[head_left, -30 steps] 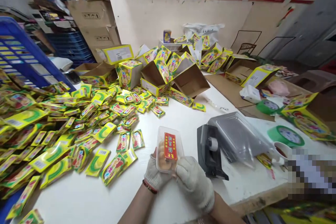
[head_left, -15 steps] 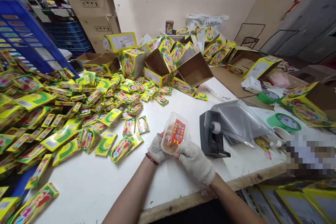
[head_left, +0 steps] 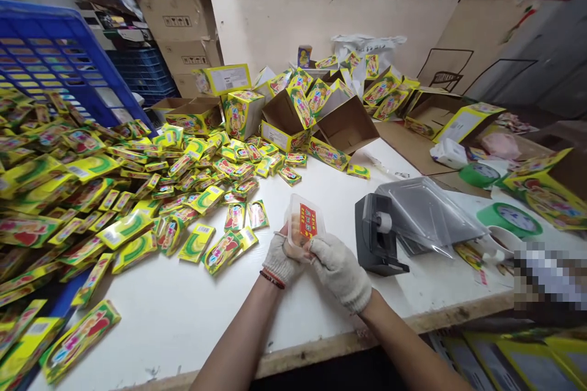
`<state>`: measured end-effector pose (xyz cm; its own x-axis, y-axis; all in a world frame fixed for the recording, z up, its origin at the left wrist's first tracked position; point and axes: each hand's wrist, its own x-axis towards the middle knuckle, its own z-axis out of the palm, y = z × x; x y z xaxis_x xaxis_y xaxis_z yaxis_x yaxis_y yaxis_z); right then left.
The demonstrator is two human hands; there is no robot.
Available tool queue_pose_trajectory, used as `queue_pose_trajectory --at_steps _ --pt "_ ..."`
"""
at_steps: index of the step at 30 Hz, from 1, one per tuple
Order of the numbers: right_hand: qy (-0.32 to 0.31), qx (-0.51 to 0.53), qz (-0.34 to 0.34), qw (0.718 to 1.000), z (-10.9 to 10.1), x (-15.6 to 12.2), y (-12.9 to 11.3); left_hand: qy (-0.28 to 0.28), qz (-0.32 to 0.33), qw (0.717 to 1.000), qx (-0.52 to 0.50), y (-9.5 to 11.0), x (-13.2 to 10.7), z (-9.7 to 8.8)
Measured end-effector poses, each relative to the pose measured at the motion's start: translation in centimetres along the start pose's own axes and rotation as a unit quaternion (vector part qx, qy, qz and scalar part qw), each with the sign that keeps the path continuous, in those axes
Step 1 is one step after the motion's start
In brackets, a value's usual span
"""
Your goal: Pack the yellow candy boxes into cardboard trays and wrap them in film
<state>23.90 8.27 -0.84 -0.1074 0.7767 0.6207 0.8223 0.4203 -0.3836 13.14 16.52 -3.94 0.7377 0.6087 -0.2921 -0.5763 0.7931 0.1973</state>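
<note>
Both hands wear pale knitted gloves and hold a clear plastic food box (head_left: pixel 297 208) tilted above the white table (head_left: pixel 183 324). A red label (head_left: pixel 306 220) with yellow lettering is on the box, and brownish round contents show through its side. My left hand (head_left: pixel 283 256) is wrapped around the left side and underside, with its fingers partly hidden behind the box. The fingers of my right hand (head_left: pixel 337 269) close on the lower right corner. Right of my hands stands a black tape dispenser (head_left: pixel 376 238), and several small yellow-green packets (head_left: pixel 229 250) lie to the left.
A large heap of yellow packets (head_left: pixel 137 195) spreads from a blue crate (head_left: pixel 77 55). Open yellow cartons (head_left: pixel 343 128) crowd the back. At right are clear plastic sheets (head_left: pixel 435 214), green tape rolls (head_left: pixel 509 220) and a white cup (head_left: pixel 504 238). The wooden table edge (head_left: pixel 394 330) runs along the front.
The view has shifted, moving the table and background slightly right and down in the picture. The box is turned and tilted differently in my hands; both still grip it.
</note>
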Motion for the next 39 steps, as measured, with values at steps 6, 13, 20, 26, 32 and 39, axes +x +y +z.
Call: queue_pose_trajectory --at_steps 6,13,20,26,32,39 --pt "0.022 0.018 0.009 1.000 0.2 0.5 0.3 0.010 0.007 1.000 -0.018 -0.3 0.0 0.5" --pt "-0.033 0.116 0.127 0.985 0.4 0.9 -0.6 0.013 -0.015 1.000 -0.011 0.4 0.4 -0.4" --pt "0.007 0.011 0.087 0.996 0.4 0.8 -0.2 0.024 -0.005 0.999 -0.020 -0.4 0.0 1.0" --pt "0.009 -0.147 -0.036 0.988 -0.1 1.0 0.9 0.035 0.052 0.997 -0.046 -1.1 0.0 1.5" --pt "-0.018 -0.096 0.008 0.995 -0.3 2.0 1.2 0.026 0.086 0.995 -0.036 -0.9 0.4 0.5" --pt "-0.050 0.115 0.148 0.981 -0.9 2.8 -0.2 -0.014 -0.030 0.999 0.014 0.0 0.2 -0.1"
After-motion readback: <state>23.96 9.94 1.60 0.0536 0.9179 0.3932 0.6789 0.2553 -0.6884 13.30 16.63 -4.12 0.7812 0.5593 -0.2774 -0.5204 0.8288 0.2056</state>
